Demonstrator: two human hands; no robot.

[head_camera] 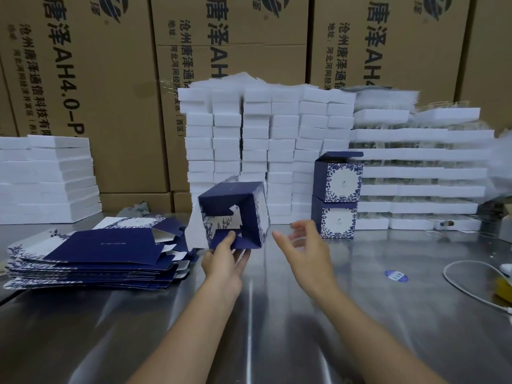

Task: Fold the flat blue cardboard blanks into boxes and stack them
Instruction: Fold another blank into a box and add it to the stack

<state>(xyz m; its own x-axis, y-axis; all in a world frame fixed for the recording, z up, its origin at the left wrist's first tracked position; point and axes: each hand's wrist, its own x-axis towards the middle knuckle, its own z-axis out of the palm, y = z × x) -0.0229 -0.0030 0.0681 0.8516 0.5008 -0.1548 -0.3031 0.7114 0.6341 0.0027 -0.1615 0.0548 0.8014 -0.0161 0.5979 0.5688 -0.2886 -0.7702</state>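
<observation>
The steel bench [263, 314] is carrying all task items, and both bare forearms are reaching forward over it.

1. The left hand [224, 261] is gripping the partly folded box [243, 206] by its lower edge, with the thumb pressing on the bottom flap. The box is being held tilted above the bench, with its interlocking bottom flaps facing the camera.
2. The right hand [304, 248] is hovering just beside the box, released, with fingers spread and grasping nothing.
3. The pile of flat blue blanks [105, 250] is lying on the bench to the left of the held box.
4. A blue oval sticker [396, 275] and a white cable [457, 284] are lying on the bench at the right.
5. Behind the right hand, 2 finished boxes [339, 195] are standing 1 on top of the other; the lid flap of the upper one is standing raised.
6. White foam blocks [266, 134] are standing in tall columns behind the boxes, with flatter foam stacks at the left [47, 178] and right [421, 173].
7. Brown printed cartons [83, 65] are forming the rear wall.
</observation>
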